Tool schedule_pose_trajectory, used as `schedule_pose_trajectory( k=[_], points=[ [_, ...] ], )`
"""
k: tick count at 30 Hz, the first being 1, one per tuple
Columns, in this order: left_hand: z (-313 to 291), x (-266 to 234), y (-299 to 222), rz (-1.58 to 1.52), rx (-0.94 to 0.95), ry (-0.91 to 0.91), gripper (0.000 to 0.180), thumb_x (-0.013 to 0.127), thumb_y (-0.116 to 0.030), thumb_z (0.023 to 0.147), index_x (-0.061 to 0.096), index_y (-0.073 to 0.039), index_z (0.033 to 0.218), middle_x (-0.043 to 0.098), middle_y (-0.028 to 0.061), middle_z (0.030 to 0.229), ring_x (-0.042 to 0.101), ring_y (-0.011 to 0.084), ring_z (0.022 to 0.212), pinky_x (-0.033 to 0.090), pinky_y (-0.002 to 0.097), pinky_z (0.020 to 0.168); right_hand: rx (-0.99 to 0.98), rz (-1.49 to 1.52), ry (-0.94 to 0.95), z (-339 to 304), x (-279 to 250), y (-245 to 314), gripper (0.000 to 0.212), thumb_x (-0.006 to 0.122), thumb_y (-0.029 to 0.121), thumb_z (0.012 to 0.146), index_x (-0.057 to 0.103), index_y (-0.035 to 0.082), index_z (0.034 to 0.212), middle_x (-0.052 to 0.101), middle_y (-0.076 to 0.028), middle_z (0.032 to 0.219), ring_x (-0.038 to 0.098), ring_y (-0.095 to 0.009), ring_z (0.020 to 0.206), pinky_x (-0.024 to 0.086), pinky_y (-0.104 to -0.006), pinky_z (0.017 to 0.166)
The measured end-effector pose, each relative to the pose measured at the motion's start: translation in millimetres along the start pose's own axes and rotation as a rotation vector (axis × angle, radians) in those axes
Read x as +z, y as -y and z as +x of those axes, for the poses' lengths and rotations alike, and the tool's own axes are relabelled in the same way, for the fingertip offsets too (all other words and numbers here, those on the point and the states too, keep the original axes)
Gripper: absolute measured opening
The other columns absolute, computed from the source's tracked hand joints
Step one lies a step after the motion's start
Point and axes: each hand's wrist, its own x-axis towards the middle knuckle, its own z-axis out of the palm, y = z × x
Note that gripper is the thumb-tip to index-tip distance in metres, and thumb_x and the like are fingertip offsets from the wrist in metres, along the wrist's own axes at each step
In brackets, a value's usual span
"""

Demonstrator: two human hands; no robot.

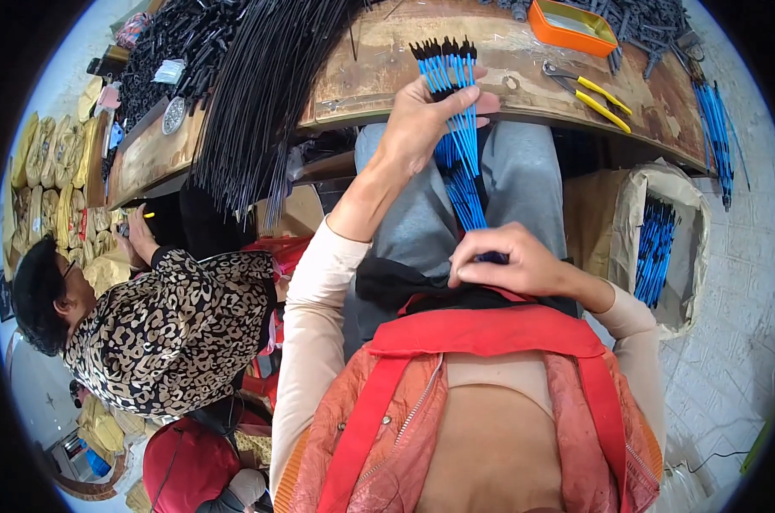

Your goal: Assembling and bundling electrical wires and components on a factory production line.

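A bundle of thin blue rods with black bands and black tips stretches over my lap toward the table. My left hand is closed round its upper part, the thumb laid across the rods, and the tips fan out above the fingers. Down at my lap, my right hand curls over the bundle's lower end. Its fingers partly hide that end. Beyond the left hand lies the worn wooden table, whose near edge runs just under the rod tips.
Long black rods hang off the table at left, beside a heap of black parts. Yellow-handled pliers and an orange tin lie at right. A lined box holds more blue rods. Another person sits at left.
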Motion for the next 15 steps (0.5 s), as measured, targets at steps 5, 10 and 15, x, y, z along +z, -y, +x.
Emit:
schedule_pose_trajectory(
  k=[5, 10, 15],
  points=[
    [-18, 1, 19, 0.154, -0.014, 0.048, 0.030, 0.063, -0.006, 0.092, 0.062, -0.002, 0.121, 0.070, 0.0128, 0.101, 0.069, 0.0195, 0.094, 0.056, 0.0318, 0.082, -0.124, 0.263, -0.203, -6, -22, -1, 0.005, 0.062, 0.006, 0.089, 0.065, 0.001, 0.089, 0.065, -0.018, 0.110, 0.063, -0.025, 0.104, 0.047, -0.0363, 0.095],
    [-64, 9, 62, 0.182, -0.104, 0.023, 0.024, 0.062, -0.009, 0.094, 0.065, -0.003, 0.116, 0.072, 0.0095, 0.095, 0.069, 0.0153, 0.090, 0.054, 0.0274, 0.079, -0.178, -0.479, -0.608, -19, -52, 32, 0.013, 0.067, -0.002, 0.082, 0.069, -0.001, 0.095, 0.061, -0.008, 0.097, 0.058, -0.016, 0.084, 0.045, -0.0279, 0.072],
    [-88, 8, 78, 0.087, -0.226, 0.019, 0.024, 0.062, -0.014, 0.095, 0.065, -0.004, 0.116, 0.072, 0.0100, 0.094, 0.070, 0.0173, 0.088, 0.055, 0.0294, 0.079, -0.264, -0.854, -0.651, -19, -49, 10, 0.025, 0.063, -0.007, 0.082, 0.069, 0.001, 0.105, 0.060, -0.009, 0.090, 0.057, -0.018, 0.074, 0.045, -0.0273, 0.063]
  ],
)
